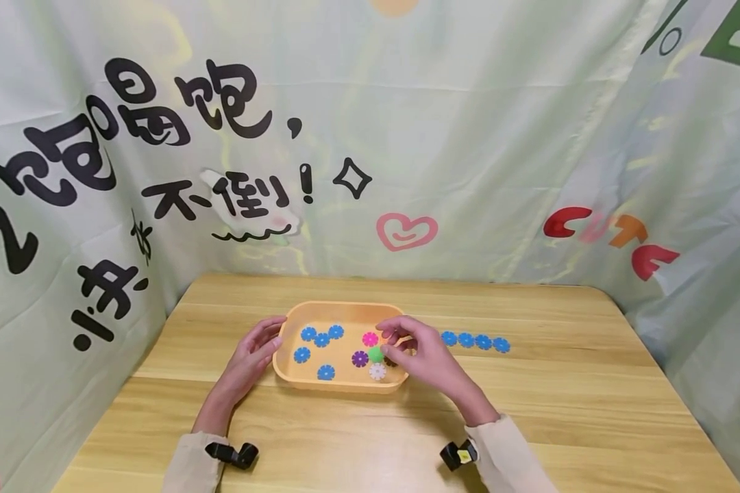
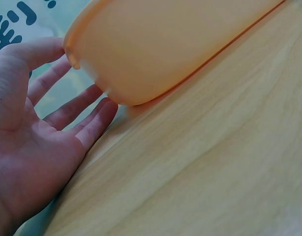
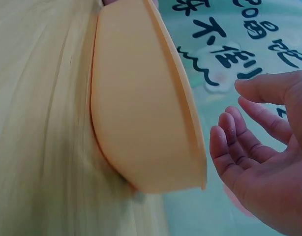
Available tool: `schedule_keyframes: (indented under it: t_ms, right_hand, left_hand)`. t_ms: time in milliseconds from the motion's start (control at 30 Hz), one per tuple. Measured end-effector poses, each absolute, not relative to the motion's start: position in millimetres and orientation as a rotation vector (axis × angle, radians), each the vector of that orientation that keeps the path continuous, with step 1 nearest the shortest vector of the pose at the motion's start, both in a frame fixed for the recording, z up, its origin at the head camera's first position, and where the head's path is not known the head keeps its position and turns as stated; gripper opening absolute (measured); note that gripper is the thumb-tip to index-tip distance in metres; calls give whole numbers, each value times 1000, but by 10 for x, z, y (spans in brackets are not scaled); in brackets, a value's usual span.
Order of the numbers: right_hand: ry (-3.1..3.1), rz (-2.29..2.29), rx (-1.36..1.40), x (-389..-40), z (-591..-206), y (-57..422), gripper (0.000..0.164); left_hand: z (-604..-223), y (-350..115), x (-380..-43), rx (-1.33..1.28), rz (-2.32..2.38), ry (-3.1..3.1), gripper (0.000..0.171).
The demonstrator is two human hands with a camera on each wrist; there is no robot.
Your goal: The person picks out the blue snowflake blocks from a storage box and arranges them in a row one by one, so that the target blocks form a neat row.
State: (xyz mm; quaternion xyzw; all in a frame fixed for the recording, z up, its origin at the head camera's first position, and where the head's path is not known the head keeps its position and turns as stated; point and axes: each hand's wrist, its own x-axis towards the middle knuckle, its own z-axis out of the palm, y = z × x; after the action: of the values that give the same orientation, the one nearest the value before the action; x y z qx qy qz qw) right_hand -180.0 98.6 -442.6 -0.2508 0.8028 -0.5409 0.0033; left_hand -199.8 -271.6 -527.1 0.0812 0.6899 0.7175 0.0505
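Observation:
An orange plastic tray (image 1: 339, 387) holds small snowflake-shaped discs. Several blue discs (image 1: 322, 339) lie in its left half. To the right are a pink disc (image 1: 370, 339), a purple disc (image 1: 360, 359), a green disc (image 1: 376, 354) and a white disc (image 1: 377, 372). My left hand (image 1: 251, 357) touches the tray's left end, thumb at the rim and fingers fairly straight along the outer wall (image 2: 141, 54). Over the tray's right end hovers my right hand (image 1: 424, 352), fingers loosely bent; nothing shows between thumb and index (image 3: 269, 147). It partly covers the discs below.
On the wooden table (image 1: 567, 411), right of the tray, a row of several blue discs (image 1: 483, 342) extends from beside my right hand. A printed curtain (image 1: 469, 137) hangs around the table's back and sides. Each sleeve carries a black wrist camera (image 1: 233, 455).

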Motion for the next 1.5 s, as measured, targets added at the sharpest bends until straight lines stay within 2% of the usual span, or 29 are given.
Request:
schedule_keyframes:
  t_ms: [667, 1133, 1500]
  right_hand:
    - [2337, -1483, -858, -2051, -4580, 434, 29]
    - [2343, -1174, -992, -2188, -4760, 137, 34]
    - [2389, -993, -1102, -2203, -4765, 49, 23]
  left_hand:
    - [-5251, -2669, -2014, 255, 2224, 2057, 50]
    - [-5264, -2681, -1986, 280, 2239, 2026, 51]
    - [-5261, -2707, -1988, 267, 2234, 2039, 51]
